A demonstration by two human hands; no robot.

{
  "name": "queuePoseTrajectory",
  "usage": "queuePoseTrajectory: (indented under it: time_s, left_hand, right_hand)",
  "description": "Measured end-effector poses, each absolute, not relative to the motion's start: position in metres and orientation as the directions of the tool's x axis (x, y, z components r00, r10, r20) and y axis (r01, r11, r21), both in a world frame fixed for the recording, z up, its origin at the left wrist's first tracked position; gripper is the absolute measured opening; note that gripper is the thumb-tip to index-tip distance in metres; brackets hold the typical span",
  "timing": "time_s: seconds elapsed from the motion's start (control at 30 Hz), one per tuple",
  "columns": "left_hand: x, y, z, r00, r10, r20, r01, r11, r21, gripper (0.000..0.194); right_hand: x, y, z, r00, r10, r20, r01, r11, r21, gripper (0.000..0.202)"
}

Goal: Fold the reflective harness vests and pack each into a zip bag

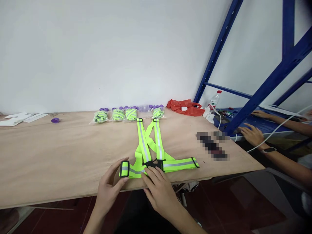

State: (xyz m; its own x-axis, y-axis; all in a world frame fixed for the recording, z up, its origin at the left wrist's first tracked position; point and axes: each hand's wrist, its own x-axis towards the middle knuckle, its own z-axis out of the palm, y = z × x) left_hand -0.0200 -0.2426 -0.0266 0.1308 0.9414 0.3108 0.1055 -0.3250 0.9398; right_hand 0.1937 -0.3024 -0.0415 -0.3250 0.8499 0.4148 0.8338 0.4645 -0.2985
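A neon-green reflective harness (159, 143) with silver stripes lies spread on the wooden table, its straps meeting at a black centre piece (156, 163). My left hand (110, 185) is at the left strap end, thumb and fingers around the black slider buckle (124, 169). My right hand (158, 188) rests with its fingers stretched over the left strap and the lower edge of the centre piece. The right strap reaches out to another black buckle (195, 162). Two more buckles sit at the tops of the upright straps.
Clear bags with folded green straps (118, 114) line the wall side of the table (60, 156). A red plastic bag (186, 108), a bottle (214, 100) and a blue metal frame (219, 48) are at the right. Another person's hands (253, 135) work there. White sheets (18, 118) lie far left.
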Motion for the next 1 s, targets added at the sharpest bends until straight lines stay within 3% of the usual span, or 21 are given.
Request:
queuePoseTrajectory:
  time_s: [0.17, 0.33, 0.8, 1.0]
  left_hand:
    - [0.007, -0.238, -0.025, -0.002, 0.916, 0.401, -0.142, -0.397, 0.907, 0.036]
    - [0.033, -0.236, -0.018, 0.002, 0.896, 0.445, -0.279, -0.427, 0.86, 0.035]
    - [0.049, -0.225, -0.019, -0.117, 0.883, 0.455, -0.393, -0.462, 0.795, 0.036]
    - [0.067, -0.229, -0.005, 0.064, 0.826, 0.56, -0.274, -0.525, 0.806, 0.044]
  right_hand:
    - [0.197, -0.303, -0.039, -0.351, 0.855, 0.383, 0.834, 0.472, -0.288, 0.048]
    - [0.197, -0.304, -0.044, -0.344, 0.837, 0.424, 0.834, 0.48, -0.271, 0.047]
    - [0.198, -0.304, -0.046, -0.317, 0.845, 0.43, 0.838, 0.462, -0.29, 0.051]
    - [0.195, -0.306, -0.051, -0.309, 0.842, 0.443, 0.856, 0.449, -0.256, 0.05]
